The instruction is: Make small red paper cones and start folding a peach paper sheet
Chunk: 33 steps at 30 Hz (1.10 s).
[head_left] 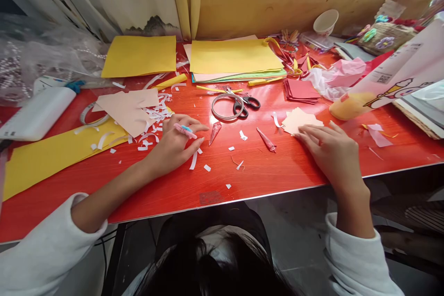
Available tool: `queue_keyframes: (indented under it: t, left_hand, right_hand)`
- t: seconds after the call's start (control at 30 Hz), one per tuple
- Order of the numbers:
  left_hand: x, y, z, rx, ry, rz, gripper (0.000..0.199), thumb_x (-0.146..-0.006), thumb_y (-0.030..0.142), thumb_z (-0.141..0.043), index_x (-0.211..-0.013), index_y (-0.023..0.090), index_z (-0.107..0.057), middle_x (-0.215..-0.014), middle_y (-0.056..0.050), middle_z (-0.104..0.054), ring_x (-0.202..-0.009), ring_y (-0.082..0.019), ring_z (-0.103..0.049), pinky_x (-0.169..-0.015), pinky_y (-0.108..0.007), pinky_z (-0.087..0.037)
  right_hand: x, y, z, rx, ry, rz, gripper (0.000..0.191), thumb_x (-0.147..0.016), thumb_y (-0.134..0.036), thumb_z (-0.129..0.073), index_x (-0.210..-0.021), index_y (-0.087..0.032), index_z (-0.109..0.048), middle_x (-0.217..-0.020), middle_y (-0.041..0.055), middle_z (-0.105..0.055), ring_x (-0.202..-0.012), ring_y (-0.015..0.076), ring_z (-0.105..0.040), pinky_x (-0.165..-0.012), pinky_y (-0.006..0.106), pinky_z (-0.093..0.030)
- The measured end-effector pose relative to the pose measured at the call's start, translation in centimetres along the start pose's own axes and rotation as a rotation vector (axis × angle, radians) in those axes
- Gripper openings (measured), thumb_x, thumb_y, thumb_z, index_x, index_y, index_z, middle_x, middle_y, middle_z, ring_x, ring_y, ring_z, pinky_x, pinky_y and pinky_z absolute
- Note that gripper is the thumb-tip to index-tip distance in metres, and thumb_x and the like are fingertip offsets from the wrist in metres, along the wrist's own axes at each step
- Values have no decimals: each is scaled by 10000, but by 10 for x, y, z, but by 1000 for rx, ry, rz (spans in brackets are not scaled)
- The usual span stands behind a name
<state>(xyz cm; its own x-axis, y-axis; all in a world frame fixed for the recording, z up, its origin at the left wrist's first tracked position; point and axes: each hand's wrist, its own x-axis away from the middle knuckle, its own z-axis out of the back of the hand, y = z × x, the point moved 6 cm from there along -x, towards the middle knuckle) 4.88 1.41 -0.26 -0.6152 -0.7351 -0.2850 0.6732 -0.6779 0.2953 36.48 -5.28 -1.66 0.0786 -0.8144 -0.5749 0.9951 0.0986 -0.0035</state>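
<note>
My left hand (176, 143) rests on the red table with its fingers apart, beside a heap of white paper scraps (161, 113). A small pink and blue item (185, 130) sits across its fingers; its kind is unclear. My right hand (329, 150) lies with loosely stretched fingers at the near edge of a small pile of pale pink paper pieces (301, 120), touching it. Between the hands are two small red-and-clear cones, a left cone (215, 132) and a right cone (266, 140). Behind them lie black-handled scissors (247, 105) and a roll of tape (227, 107).
Yellow sheets (140, 55) and a stack of coloured paper (236, 58) lie at the back. A white bottle (40, 113) and a long yellow strip (62, 157) are at left. Dark red paper squares (301, 90), crumpled tissue (333, 78) and a large tilted cup (391, 69) are at right.
</note>
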Motion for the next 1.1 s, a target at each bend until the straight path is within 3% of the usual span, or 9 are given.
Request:
queue_keyframes:
  t: [0.13, 0.33, 0.47, 0.57, 0.63, 0.77, 0.93, 1.1]
  left_hand:
    - [-1, -2, -1, 12, -14, 24, 290, -935, 331, -459, -1148, 206, -612, -1102, -76, -600, -1094, -239, -449, -978, -436, -324]
    - [-1, -5, -4, 47, -26, 43, 268, -928, 321, -470, -1122, 213, -620, -1085, -67, -618, -1085, -241, -463, -965, -432, -326]
    - [-2, -5, -3, 14, 8, 23, 265, -930, 306, -460, -1110, 212, -630, -1064, -72, -627, -1078, -243, -465, -950, -432, -321]
    - [-2, -6, -1, -4, 33, 27, 264, -931, 284, -453, -1106, 207, -636, -1049, -71, -635, -1082, -244, -467, -937, -432, -316]
    - [-3, -6, 0, 1, 40, 35, 270, -931, 274, -450, -1118, 207, -634, -1045, -69, -638, -1083, -243, -466, -932, -430, -315]
    - [-3, -6, 1, 4, 34, 52, 273, -926, 265, -461, -1137, 217, -627, -1046, -61, -641, -1080, -241, -466, -921, -425, -316]
    - [-3, -6, 1, 4, 32, 61, 267, -926, 272, -465, -1136, 227, -622, -1057, -57, -637, -1088, -244, -459, -923, -433, -319]
    - [-2, -5, 5, 1, 76, 63, 272, -929, 282, -458, -1156, 230, -597, -1102, -66, -614, -1108, -251, -450, -956, -460, -334]
  right_hand:
    - [0, -5, 4, 93, 57, 23, 248, -914, -243, -531, -966, -110, -734, -908, 108, -760, -792, 224, -710, -1015, 380, -442]
    - [0, -5, 0, 111, -7, -40, 332, -860, -372, -624, -1076, -132, -699, -1028, 104, -740, -916, 234, -691, -1054, 364, -409]
    - [-4, -13, -2, 200, -87, 114, 281, -949, -283, -473, -1000, -131, -705, -952, 100, -752, -803, 198, -692, -1087, 387, -352]
    - [-6, -10, -1, 253, -104, 104, 327, -960, -295, -431, -852, -140, -698, -747, 89, -731, -696, 188, -663, -971, 332, -430]
    - [-5, -4, 1, 218, -90, 10, 290, -940, -298, -452, -839, -151, -681, -756, 97, -725, -717, 200, -665, -825, 298, -470]
    - [0, 14, 4, 66, -4, -243, 168, -868, -285, -535, -929, -169, -641, -841, 95, -732, -681, 212, -659, -613, 288, -428]
    - [3, 34, 12, 45, 159, -418, 203, -867, -301, -529, -996, -153, -582, -943, 135, -703, -787, 255, -681, -664, 330, -461]
    - [1, 22, 56, -76, 435, -493, 216, -836, -317, -533, -980, -157, -544, -921, 151, -670, -877, 334, -703, -624, 397, -516]
